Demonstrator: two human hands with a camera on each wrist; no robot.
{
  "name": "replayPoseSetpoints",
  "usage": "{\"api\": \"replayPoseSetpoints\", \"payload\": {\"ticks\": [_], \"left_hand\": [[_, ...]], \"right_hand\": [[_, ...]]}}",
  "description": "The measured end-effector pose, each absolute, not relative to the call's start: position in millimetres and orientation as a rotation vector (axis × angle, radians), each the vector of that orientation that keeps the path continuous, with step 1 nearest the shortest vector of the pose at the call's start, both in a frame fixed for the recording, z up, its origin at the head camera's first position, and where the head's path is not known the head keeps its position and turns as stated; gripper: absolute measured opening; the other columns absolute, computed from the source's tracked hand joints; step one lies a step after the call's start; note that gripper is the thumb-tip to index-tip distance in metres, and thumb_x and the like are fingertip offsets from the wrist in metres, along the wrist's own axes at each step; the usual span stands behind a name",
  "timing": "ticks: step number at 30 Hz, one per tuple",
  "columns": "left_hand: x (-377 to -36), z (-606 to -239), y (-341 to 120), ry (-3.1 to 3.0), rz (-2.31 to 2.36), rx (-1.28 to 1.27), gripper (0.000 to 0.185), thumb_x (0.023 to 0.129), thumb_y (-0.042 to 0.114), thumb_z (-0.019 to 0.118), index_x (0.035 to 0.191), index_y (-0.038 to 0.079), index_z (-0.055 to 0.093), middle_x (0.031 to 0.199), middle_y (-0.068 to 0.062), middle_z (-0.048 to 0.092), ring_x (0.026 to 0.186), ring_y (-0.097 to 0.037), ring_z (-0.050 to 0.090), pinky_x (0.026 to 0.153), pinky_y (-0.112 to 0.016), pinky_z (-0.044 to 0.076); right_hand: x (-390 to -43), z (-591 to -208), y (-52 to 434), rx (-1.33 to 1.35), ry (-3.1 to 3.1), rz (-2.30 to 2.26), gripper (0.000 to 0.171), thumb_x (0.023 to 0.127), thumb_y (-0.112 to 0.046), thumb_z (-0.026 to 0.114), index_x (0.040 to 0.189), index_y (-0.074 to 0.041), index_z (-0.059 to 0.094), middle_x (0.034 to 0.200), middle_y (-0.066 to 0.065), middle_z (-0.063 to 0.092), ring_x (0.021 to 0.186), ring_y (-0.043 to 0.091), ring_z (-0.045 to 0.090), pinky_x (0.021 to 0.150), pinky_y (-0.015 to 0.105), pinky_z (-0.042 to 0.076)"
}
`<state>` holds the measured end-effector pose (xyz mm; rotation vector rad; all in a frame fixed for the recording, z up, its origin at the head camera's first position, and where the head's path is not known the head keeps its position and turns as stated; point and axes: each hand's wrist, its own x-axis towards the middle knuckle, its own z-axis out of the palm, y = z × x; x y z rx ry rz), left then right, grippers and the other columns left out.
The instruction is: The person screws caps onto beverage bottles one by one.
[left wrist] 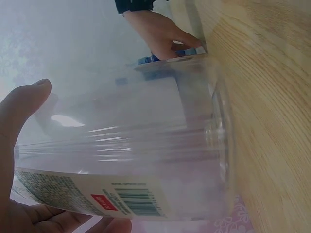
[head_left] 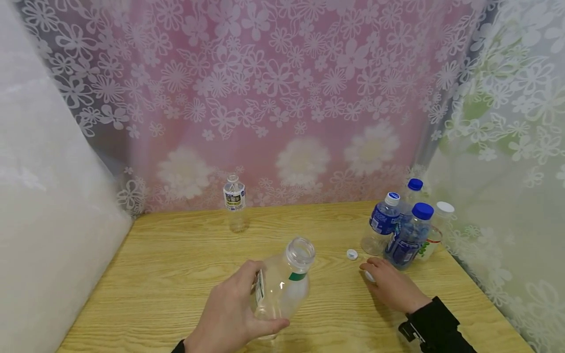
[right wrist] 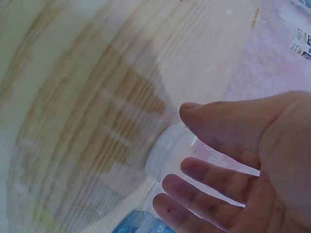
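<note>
My left hand (head_left: 231, 309) grips a large clear plastic bottle (head_left: 284, 284), its wide mouth uncapped and leaning away to the right. In the left wrist view a label with a barcode (left wrist: 138, 200) shows on its side. Over at the right, my right hand (head_left: 393, 287) is low over the tabletop, thumb and fingers spread around a white cap (head_left: 370, 277). The right wrist view has this cap (right wrist: 165, 150) standing between the thumb tip and the fingertips, which are parted and not closed on it. A smaller white cap (head_left: 351, 254) lies just beyond that hand.
Several capped bottles cluster at the right, among them a blue-capped bottle (head_left: 408, 240) and a white-capped one (head_left: 383, 223). An uncapped labelled bottle (head_left: 235, 201) stands near the back edge of the wooden table (head_left: 176, 264). Flowered curtains (head_left: 282, 98) hang behind and at the right.
</note>
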<state>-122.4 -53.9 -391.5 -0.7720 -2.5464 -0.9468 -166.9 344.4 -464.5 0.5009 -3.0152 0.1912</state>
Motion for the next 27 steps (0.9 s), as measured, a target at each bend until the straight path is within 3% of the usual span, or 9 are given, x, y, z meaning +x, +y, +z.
{"api": "replayPoseSetpoints", "payload": {"ticks": [16,27], "left_hand": [[-122.9,-393.7,-49.6,-2.595,-0.987,-0.812,0.08,0.064,0.078,0.076,0.118,0.024,0.053,0.099,0.017,0.061,0.082,-0.001,0.06,0.062,-0.021,0.049],[-122.8,-397.3,-47.8,-2.635,-0.981,-0.826,0.08,0.065,0.078,0.076,0.119,0.025,0.052,0.097,0.017,0.059,0.078,0.002,0.057,0.061,-0.02,0.047]], "right_hand": [[-170.0,-470.4,351.1,0.538,-2.953,0.144,0.028,0.08,0.0,0.08,0.104,-0.011,0.069,0.098,0.001,0.061,0.095,0.023,0.059,0.084,0.043,0.052],[-163.5,-456.6,343.6,0.456,-3.027,0.141,0.026,0.083,-0.015,0.081,0.106,-0.012,0.071,0.097,-0.002,0.057,0.092,0.017,0.056,0.078,0.039,0.053]]}}
